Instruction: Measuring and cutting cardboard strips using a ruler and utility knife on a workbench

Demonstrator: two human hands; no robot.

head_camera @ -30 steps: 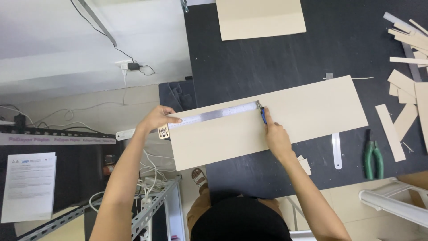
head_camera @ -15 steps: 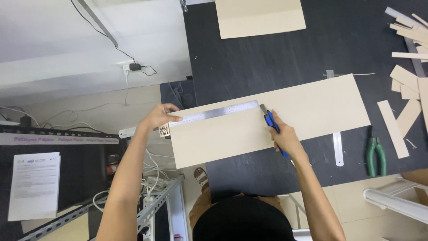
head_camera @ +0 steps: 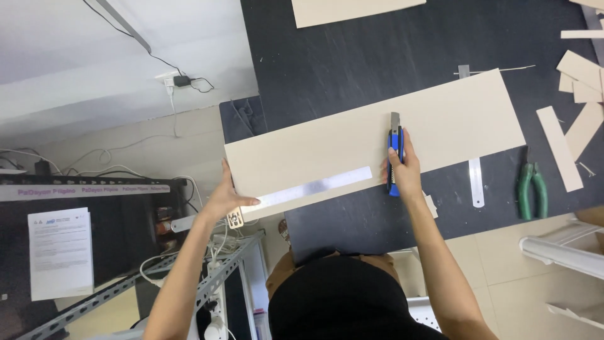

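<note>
A long beige board (head_camera: 352, 135) lies across the dark table (head_camera: 377, 56), its left end overhanging the edge. A metal ruler (head_camera: 314, 186) rests along the board's near edge. My left hand (head_camera: 228, 196) presses the ruler's left end and the board's corner. My right hand (head_camera: 402, 167) grips a blue utility knife (head_camera: 394, 148), blade pointing away from me onto the board, just right of the ruler's right end.
Green-handled pliers (head_camera: 531, 189) and a second small ruler (head_camera: 476, 181) lie to the right. Several beige offcut strips (head_camera: 582, 82) sit at the far right, another board (head_camera: 352, 9) at the top. A metal shelf frame (head_camera: 207, 283) and cables are below left.
The ruler has shifted from the board's far edge toward its near edge. My right hand with the knife now sits at the ruler's right end, blade pointing away.
</note>
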